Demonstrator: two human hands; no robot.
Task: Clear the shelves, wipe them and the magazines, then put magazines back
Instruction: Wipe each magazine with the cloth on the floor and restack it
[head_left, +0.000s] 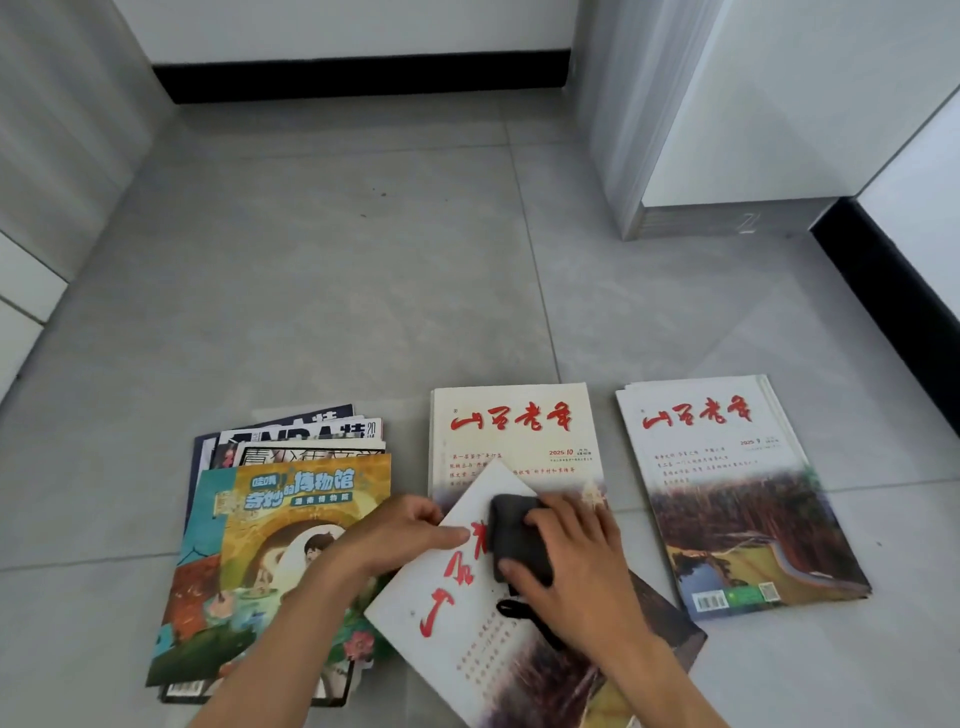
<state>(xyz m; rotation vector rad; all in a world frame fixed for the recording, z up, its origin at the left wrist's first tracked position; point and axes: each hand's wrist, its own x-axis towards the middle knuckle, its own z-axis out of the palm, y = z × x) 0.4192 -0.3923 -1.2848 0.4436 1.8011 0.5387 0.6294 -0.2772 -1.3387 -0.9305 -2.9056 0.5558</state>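
Grey tiles cover the floor (337, 270), and the magazines lie on it in 3 groups along the near edge of the view. On the left is a fanned stack (291, 447) topped by a picture magazine (249, 561) with a teal and yellow cover. In the middle lies a cream magazine (511, 431) with red brush lettering, and well apart on the right lies a second one (727, 493) of the same title, resting on a few more copies whose edges show beneath it.

A white magazine (447, 613), turned at an angle, lies across the lower part of the middle one. The left hand (400, 530) pinches its left edge, thumb on top and fingers curled under. The right hand (571, 556) presses a dark grey cloth (514, 535) flat onto the cover, fingers spread and bent over the cloth. A black loop (511, 608) trails from the cloth onto the cover just below the hand.

Behind, a black skirting board (363, 78) runs along the white wall, and a pale cabinet corner (675, 156) stands at the right.
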